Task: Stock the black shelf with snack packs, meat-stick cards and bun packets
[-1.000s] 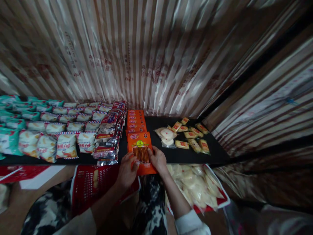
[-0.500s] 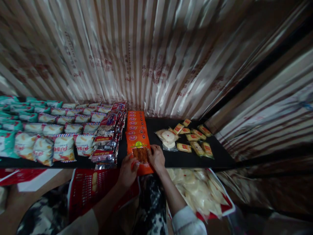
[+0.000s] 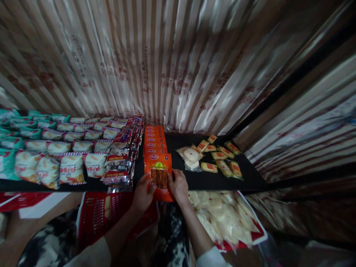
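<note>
Both my hands are on the nearest orange snack packet [image 3: 158, 167], which has a window showing brown strips. My left hand [image 3: 143, 195] grips its left edge, thumb on the front. On the right edge my right hand [image 3: 178, 185] has its fingers closed on the packet. Behind it, more orange packets [image 3: 154, 134] overlap in a row running back to the wall. The front packet's lower end reaches past the front edge of the black shelf [image 3: 253, 172].
Left of the orange row lie dark red and silver packets [image 3: 119, 157], then white snack bags [image 3: 71, 167] and green bags [image 3: 8, 159]. To the right are round white crackers [image 3: 191, 155] and small yellow packs [image 3: 208, 167]. Below stand a red basket [image 3: 91, 222] and bagged crackers [image 3: 222, 211].
The front orange packet has shifted slightly towards me and turned straighter. My hands have moved down a little with it.
</note>
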Action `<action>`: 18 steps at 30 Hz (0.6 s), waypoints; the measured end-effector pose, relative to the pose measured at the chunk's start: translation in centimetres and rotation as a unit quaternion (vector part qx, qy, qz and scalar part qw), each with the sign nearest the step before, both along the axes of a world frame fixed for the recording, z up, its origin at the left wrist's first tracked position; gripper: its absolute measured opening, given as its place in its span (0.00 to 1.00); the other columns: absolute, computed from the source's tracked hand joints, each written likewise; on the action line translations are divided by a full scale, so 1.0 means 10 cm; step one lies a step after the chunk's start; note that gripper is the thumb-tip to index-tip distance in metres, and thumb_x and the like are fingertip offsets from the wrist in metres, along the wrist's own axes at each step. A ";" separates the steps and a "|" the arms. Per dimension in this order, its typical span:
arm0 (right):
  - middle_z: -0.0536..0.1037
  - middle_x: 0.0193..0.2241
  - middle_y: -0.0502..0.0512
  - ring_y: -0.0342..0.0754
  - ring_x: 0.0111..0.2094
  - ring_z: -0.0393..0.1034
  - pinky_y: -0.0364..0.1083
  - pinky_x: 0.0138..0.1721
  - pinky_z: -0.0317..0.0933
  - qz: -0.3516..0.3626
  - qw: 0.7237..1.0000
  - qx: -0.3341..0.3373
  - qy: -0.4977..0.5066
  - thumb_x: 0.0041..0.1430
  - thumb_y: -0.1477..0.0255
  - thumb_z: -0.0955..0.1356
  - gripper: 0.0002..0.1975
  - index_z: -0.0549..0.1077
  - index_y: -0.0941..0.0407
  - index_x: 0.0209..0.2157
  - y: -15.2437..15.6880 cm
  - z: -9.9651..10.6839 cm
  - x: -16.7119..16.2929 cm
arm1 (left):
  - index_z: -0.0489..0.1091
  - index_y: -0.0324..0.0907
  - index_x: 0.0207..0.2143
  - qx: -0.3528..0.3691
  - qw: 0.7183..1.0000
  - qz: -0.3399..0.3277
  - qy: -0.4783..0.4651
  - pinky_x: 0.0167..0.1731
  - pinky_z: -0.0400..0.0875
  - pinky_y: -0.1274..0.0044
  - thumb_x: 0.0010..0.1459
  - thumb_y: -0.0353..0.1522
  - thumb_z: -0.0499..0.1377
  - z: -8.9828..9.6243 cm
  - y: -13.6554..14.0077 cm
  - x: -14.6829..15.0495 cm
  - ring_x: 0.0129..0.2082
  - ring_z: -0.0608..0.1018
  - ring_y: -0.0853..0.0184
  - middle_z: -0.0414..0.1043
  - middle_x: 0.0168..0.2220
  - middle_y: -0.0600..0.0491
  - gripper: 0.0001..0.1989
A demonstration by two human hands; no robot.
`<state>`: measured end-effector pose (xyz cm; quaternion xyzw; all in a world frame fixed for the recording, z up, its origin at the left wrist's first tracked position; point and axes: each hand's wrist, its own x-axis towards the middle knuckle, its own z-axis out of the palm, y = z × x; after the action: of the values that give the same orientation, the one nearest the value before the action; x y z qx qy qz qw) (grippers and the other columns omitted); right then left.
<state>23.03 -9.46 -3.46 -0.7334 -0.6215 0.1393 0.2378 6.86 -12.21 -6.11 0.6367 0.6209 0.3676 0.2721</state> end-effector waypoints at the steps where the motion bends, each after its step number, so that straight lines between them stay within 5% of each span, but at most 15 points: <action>1: 0.74 0.41 0.59 0.50 0.45 0.67 0.44 0.47 0.59 -0.001 1.000 -0.002 -0.001 0.60 0.71 0.60 0.15 0.73 0.59 0.43 0.01 0.02 0.00 | 0.73 0.40 0.39 0.008 1.000 0.003 -0.001 0.53 0.66 0.64 0.55 0.29 0.53 -0.01 -0.01 0.00 0.51 0.71 0.61 0.69 0.51 0.45 0.11; 7: 0.73 0.43 0.59 0.50 0.45 0.67 0.44 0.45 0.60 -0.004 1.000 -0.029 -0.005 0.60 0.71 0.61 0.15 0.73 0.58 0.44 0.11 0.11 -0.03 | 0.73 0.38 0.39 0.025 1.000 0.005 0.009 0.53 0.66 0.63 0.56 0.27 0.49 -0.06 -0.05 0.02 0.52 0.71 0.60 0.68 0.51 0.42 0.14; 18: 0.73 0.46 0.61 0.50 0.47 0.67 0.44 0.48 0.59 0.000 1.000 -0.020 -0.015 0.61 0.71 0.59 0.21 0.65 0.61 0.54 0.09 -0.06 -0.02 | 0.73 0.38 0.39 0.026 0.999 -0.006 0.036 0.53 0.66 0.62 0.54 0.28 0.52 -0.08 -0.05 0.05 0.53 0.70 0.58 0.68 0.51 0.42 0.13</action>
<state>22.81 -8.58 -4.02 -0.7398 -0.6223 0.1405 0.2136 7.36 -12.71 -6.96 0.6605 0.6164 0.3588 0.2347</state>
